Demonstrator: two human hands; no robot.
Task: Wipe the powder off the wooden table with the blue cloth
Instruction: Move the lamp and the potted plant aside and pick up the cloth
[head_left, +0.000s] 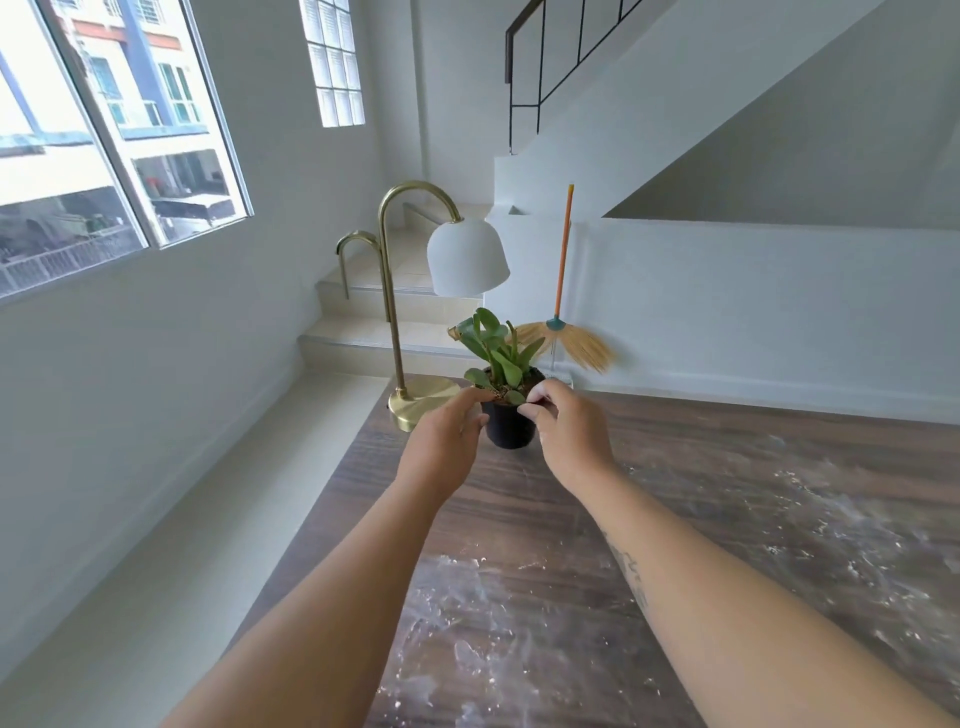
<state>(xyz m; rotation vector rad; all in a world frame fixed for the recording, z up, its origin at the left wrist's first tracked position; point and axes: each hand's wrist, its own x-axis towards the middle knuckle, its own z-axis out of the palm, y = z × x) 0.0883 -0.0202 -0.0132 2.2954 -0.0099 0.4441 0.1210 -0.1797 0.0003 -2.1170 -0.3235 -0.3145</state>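
Note:
White powder (467, 603) is smeared over the dark wooden table (524, 499) in front of me, and more lies in streaks on the right. No blue cloth is in view. Both my arms reach forward to a small black plant pot (510, 428) with a green plant, which stands at the table's far left corner. My left hand (447, 441) holds the pot's left side, with its fingers at the rim. On the pot's right side, my right hand (569, 431) grips the rim with curled fingers.
A brass lamp (415, 400) with a white shade stands just left of the pot at the table's corner. Beyond the table a broom (563, 270) leans on a white wall beside the stairs. The table's left edge drops to a pale floor.

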